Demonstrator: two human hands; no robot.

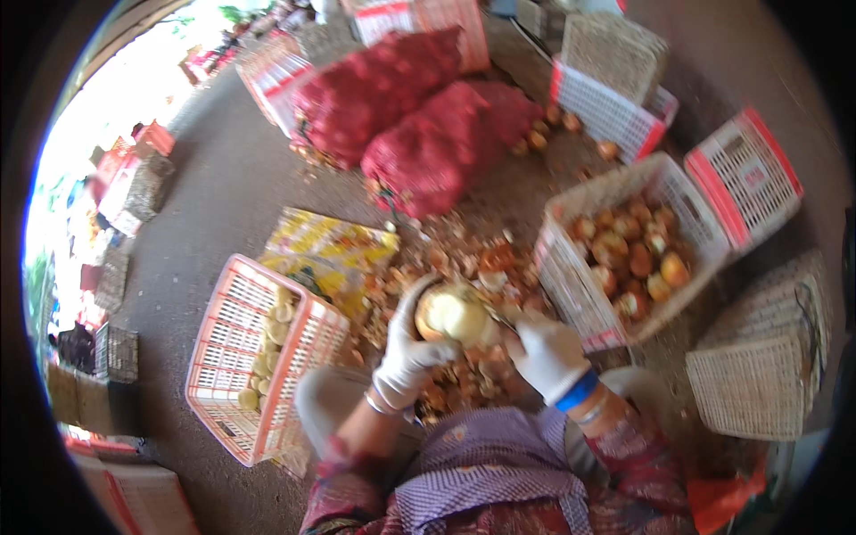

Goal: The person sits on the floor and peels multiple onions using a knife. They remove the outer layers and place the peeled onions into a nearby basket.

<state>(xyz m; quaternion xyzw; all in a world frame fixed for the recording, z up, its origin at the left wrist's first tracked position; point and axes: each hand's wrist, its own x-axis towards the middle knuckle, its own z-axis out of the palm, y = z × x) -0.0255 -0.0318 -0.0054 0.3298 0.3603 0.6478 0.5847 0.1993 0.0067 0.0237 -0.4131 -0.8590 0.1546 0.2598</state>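
A large onion [453, 318], mostly bare and pale with some brown skin at its left edge, is sitting above the heap of skins [497, 260], between two gloved hands. The left hand [403, 352] is clasping it from the side; the right hand [544, 352] is closing around what looks like a short knife [501, 316], which is seemingly touching the onion's right side.

Left of the heap, a tilted pink-and-white basket [234, 339] is holding pale onions [278, 330]; right of it, a crate [571, 290] is holding brown-skinned ones [637, 254]. Beyond it, red mesh sacks [450, 147] are lying on the floor [209, 192].

A slip is looking like the main risk: the bared flesh is probably slick, so the onion could be rolling out of the glove and dropping into the skins. If the blade were jumping off a curved edge, it could be catching the left fingers, which are gripping close by. The tilted basket could also be spilling if knocked.

The onion's underside is staying out of sight, the tool's outline is blurring into the glove, and the basket's slatted wall is covering part of its contents. Glare is washing out the far left beyond the heap.
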